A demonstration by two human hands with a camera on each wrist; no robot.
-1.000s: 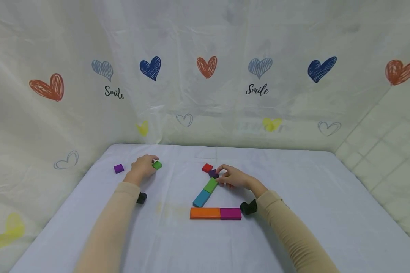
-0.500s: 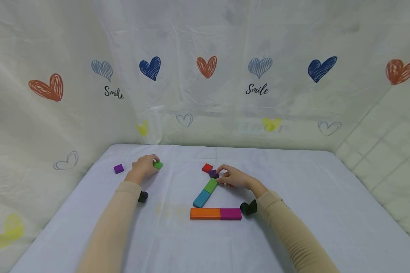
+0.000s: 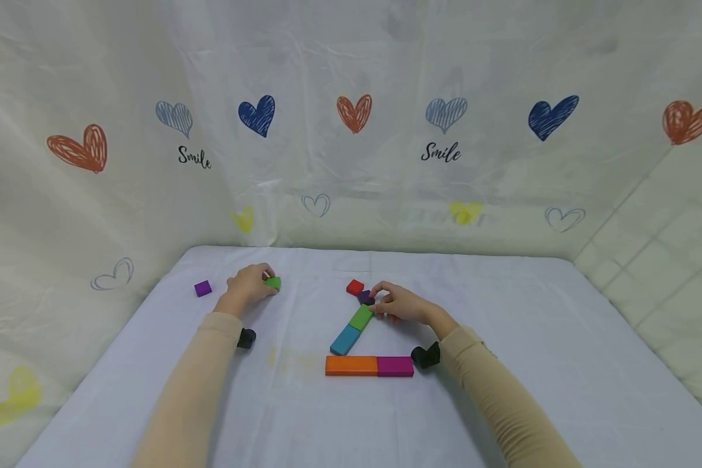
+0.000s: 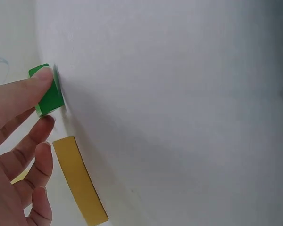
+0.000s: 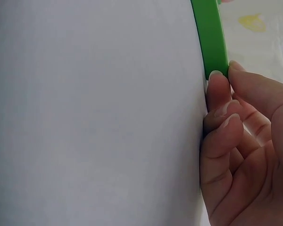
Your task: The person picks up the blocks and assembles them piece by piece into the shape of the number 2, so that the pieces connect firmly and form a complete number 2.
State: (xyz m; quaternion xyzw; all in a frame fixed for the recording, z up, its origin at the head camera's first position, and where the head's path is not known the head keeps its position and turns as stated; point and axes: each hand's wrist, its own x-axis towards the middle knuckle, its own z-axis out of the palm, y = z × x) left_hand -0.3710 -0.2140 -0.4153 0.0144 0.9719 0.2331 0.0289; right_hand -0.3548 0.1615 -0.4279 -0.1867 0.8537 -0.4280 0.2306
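Note:
My left hand (image 3: 250, 282) pinches a small green block (image 3: 273, 283) between thumb and fingertips at the table's back left. The left wrist view shows that green block (image 4: 49, 96) near the thumb tip, with a yellow block (image 4: 80, 181) by the curled fingers; the head view hides the yellow one. My right hand (image 3: 400, 302) has thumb and index finger at the upper end of a lighter green block (image 3: 361, 318), which its wrist view shows as a green bar (image 5: 212, 40). Partly covered by these fingers is a dark purple block (image 3: 365, 298), touching a red block (image 3: 355, 287).
A blue block (image 3: 345, 340) joins the lighter green one in a slanted line. Nearer lie an orange block (image 3: 351, 366) and a magenta block (image 3: 395, 366), end to end. One purple block (image 3: 203, 288) is at far left. Behind the table hangs a heart-printed sheet (image 3: 351, 162).
My left hand has shifted slightly to the right, and the small green block has moved right with it. The right hand and the other blocks stay where they were.

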